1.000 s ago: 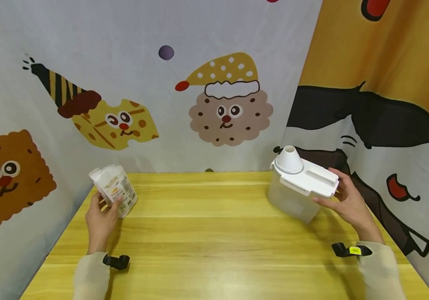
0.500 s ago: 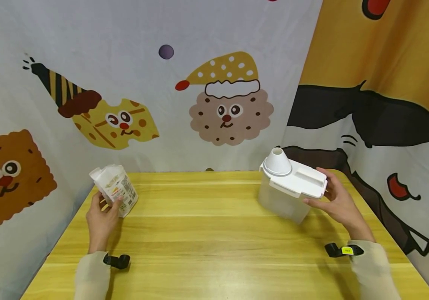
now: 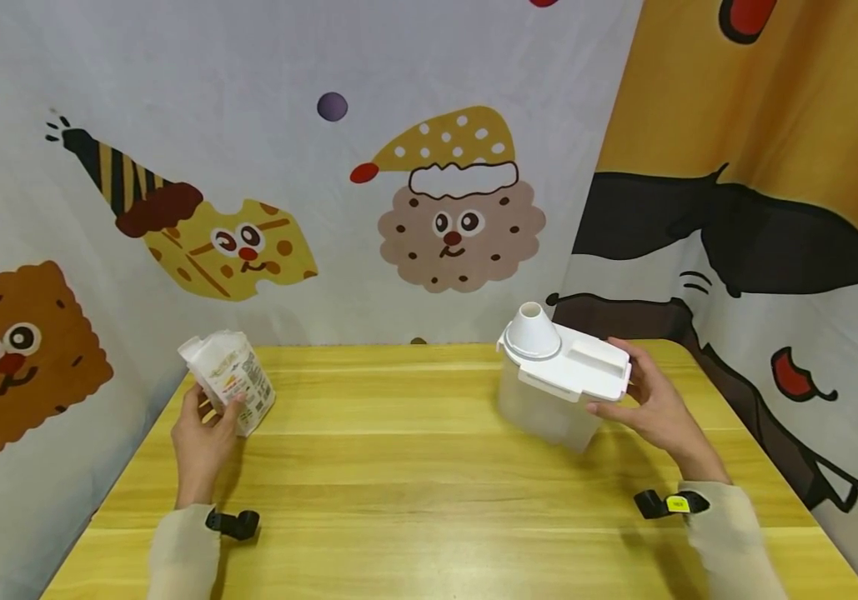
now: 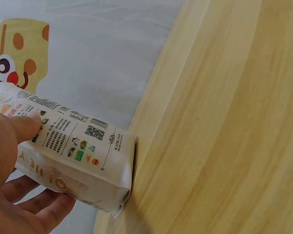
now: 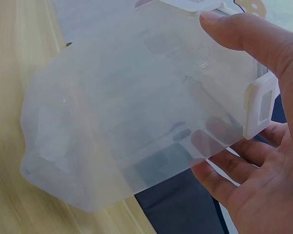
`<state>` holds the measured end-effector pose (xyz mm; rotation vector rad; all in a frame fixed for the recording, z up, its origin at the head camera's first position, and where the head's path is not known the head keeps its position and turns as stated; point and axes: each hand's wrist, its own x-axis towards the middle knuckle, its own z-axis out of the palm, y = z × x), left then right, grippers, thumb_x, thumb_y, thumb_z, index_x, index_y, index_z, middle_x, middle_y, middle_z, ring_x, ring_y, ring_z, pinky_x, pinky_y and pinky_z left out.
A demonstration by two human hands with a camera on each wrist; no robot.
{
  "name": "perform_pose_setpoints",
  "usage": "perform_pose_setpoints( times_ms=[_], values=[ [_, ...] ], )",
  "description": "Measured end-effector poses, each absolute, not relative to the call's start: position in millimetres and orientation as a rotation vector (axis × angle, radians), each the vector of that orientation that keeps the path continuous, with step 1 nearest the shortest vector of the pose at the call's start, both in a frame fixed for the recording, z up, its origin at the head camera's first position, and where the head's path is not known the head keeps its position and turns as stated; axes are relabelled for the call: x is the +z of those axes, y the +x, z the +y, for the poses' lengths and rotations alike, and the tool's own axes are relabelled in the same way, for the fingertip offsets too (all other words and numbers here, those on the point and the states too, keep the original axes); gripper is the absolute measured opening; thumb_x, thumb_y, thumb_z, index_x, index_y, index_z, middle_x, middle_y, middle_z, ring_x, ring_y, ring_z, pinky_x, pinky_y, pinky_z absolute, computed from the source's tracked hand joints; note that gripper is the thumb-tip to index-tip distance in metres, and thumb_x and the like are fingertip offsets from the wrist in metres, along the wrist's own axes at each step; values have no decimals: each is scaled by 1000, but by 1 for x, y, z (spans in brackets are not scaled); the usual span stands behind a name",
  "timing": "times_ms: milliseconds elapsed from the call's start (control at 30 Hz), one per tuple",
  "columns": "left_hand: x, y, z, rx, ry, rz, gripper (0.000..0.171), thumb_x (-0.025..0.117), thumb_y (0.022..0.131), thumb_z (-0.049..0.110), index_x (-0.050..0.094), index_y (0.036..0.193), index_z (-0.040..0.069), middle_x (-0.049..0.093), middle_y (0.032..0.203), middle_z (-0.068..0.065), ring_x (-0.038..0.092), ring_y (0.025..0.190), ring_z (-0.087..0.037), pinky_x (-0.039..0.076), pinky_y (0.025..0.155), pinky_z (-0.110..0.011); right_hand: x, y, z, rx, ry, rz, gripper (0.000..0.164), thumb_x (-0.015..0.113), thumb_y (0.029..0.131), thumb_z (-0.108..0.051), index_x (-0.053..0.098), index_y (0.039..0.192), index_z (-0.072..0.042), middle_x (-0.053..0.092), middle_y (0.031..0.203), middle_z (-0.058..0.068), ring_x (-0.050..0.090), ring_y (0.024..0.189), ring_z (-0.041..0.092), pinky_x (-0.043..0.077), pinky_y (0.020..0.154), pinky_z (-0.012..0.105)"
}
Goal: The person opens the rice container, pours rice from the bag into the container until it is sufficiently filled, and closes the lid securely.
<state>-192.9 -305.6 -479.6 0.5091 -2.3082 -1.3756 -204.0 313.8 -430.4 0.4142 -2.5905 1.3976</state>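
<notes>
At the left of the table in the head view, my left hand (image 3: 207, 437) grips a white printed paper packet (image 3: 237, 375), thumb across its label and fingers beneath. The left wrist view shows the packet's printed side (image 4: 83, 136) with a QR code, its bottom end right at the tabletop. On the right, my right hand (image 3: 654, 408) holds a translucent storage container (image 3: 544, 408) by its near right end, thumb on one side and fingers on the other. Its white lid (image 3: 586, 358) carries a cone-shaped spout (image 3: 532, 329). A white side latch (image 5: 260, 107) sits between thumb and fingers in the right wrist view.
Both things are over a light wooden table (image 3: 398, 467). Behind it hangs a cartoon-printed cloth (image 3: 286, 167), which also runs along the left and right sides. A black wrist camera (image 3: 233, 525) is strapped over the left sleeve, another camera (image 3: 669, 503) over the right.
My right hand has moved left with the container, toward the table's middle, and slightly downward in the head view. The left hand and its packet have stayed in place.
</notes>
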Motion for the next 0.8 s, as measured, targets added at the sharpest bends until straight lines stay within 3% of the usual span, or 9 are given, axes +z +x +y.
perform_pose_setpoints(
  times_ms=[400,800],
  values=[
    [-478,-192,-305,-1384,517,-2314,70,64,101,35,35,158,8,45,153,-23,48,140,-42,44,112,-58,-430,-204,298,1429,463,-2583,98,88,81,-12,30,160,-16,48,148,9,50,120,-5,37,99,5],
    [-481,-192,-306,-1355,501,-2315,69,64,101,36,36,157,9,47,152,-22,50,139,-41,46,110,-58,-431,-204,286,1494,541,-2547,97,89,79,-9,33,158,-13,50,147,6,51,123,-1,39,101,8]
  ],
)
